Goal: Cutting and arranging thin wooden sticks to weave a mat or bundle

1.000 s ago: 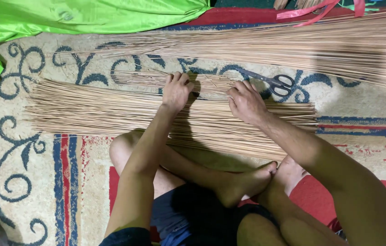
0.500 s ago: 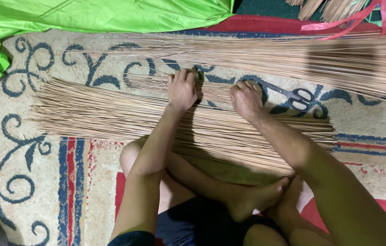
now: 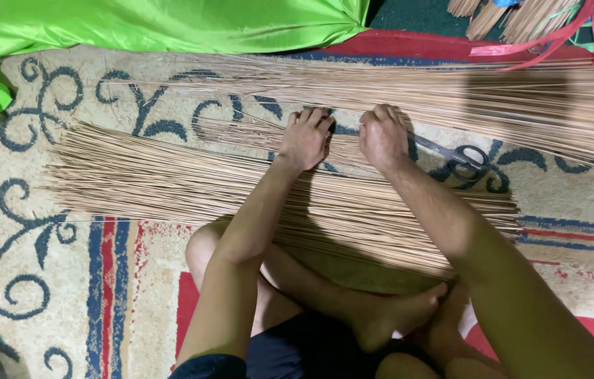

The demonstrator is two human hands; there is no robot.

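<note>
On the thin sticks [image 3: 170,179], both hands [image 3: 342,137] have moved farther up, fingers curled, pinching sticks.

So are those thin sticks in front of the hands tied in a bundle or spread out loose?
Spread loose. The thin sticks lie fanned flat across the patterned rug, no tie visible around them.
</note>
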